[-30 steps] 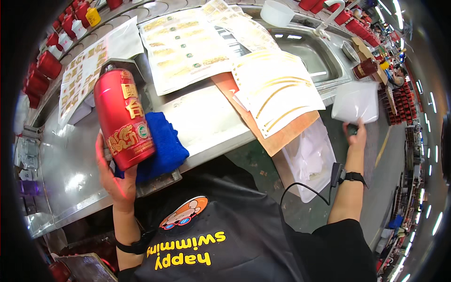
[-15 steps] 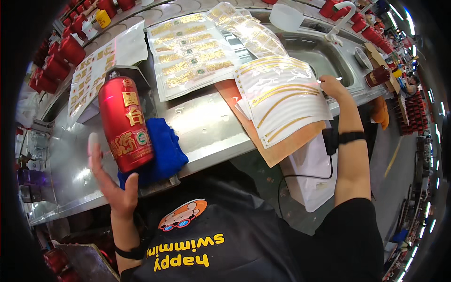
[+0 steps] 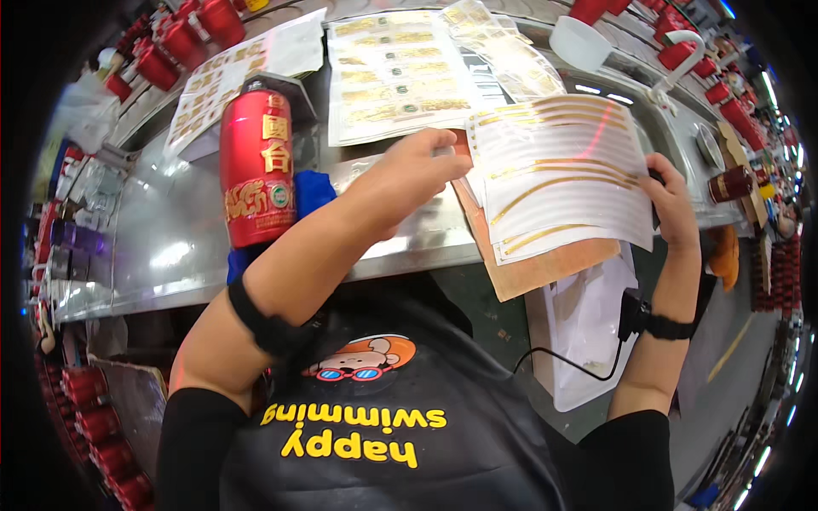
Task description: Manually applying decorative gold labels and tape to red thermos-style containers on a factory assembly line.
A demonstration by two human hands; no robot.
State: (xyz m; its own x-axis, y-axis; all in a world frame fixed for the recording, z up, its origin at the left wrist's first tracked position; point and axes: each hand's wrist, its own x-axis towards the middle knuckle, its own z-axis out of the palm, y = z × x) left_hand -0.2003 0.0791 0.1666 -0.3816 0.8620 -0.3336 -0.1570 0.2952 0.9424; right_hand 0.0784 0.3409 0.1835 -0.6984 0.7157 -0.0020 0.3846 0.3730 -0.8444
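My right hand (image 3: 676,209) is closed on the right edge of a white sheet of gold strip stickers (image 3: 562,200), thumb and fingers pinching it. The sheet lies over an orange-brown board (image 3: 545,271) that juts past the counter's front edge. My left hand (image 3: 415,177) reaches across the counter to just left of the sheet, fingers apart and nothing in them. Behind my left forearm, a red bottle with gold lettering (image 3: 258,170) leans on a blue cloth (image 3: 314,194), partly hidden by the arm.
Sheets of gold labels (image 3: 396,77) lie at the back, with another label sheet (image 3: 226,81) to the left. A sink (image 3: 656,128) with a white faucet (image 3: 682,41) is at the right. A white bin (image 3: 584,332) stands below the board. Red bottles (image 3: 217,24) crowd the far side.
My left hand has swung right, from beside the bottle to the sticker sheet's left side. My right hand has come down along the sheet's right edge. The view has shifted.
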